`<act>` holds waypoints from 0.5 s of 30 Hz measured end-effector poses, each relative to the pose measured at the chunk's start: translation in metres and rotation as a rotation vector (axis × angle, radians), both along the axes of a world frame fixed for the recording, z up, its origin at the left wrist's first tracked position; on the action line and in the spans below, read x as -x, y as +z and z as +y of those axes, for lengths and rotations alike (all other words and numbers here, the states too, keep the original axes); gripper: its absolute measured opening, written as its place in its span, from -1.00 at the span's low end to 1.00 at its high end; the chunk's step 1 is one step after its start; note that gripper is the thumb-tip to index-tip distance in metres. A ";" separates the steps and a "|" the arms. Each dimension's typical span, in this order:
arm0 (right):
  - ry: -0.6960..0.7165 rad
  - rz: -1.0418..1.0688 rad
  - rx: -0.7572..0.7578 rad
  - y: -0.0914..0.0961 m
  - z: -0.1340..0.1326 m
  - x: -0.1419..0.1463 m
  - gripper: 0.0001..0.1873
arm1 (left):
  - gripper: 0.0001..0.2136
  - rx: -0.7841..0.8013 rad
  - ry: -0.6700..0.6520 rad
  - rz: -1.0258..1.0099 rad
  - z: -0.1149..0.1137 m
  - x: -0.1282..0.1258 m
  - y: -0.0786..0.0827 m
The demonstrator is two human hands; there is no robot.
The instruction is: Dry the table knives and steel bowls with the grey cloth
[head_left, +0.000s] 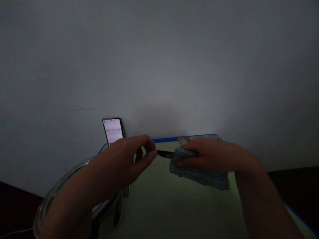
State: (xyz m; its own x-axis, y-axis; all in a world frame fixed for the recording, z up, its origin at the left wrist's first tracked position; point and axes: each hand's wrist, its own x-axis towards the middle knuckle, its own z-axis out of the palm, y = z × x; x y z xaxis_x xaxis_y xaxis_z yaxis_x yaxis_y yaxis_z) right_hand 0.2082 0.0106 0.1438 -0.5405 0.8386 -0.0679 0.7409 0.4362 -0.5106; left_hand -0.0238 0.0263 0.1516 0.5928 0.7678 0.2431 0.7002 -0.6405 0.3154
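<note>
- Over the pale green table (171,205), between both hands, sits a dark slim utensil (164,154), one end bare, the rest under cloth.
- Right hand (208,153): closed firmly around the bluish cloth (189,171).
- Left hand (131,156): thumb and finger nearly meeting at the utensil's tip; whether they grip, I can't tell.
- Work seems midway: metal pieces (183,140) lie far right, another utensil (118,209) near left by the glass bowl (40,214); which are finished isn't clear.
</note>
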 end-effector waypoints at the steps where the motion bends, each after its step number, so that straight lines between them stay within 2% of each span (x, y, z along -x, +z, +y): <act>1: -0.003 -0.007 -0.001 0.000 0.000 0.001 -0.64 | -0.83 -0.003 -0.008 0.006 0.000 -0.001 -0.001; 11: 0.017 -0.043 0.012 -0.002 0.000 0.003 -0.62 | -0.87 0.007 -0.110 0.006 0.000 -0.017 -0.003; 15: 0.038 -0.064 0.025 -0.003 0.003 0.007 -0.63 | -0.87 0.030 -0.108 0.012 0.001 -0.018 -0.006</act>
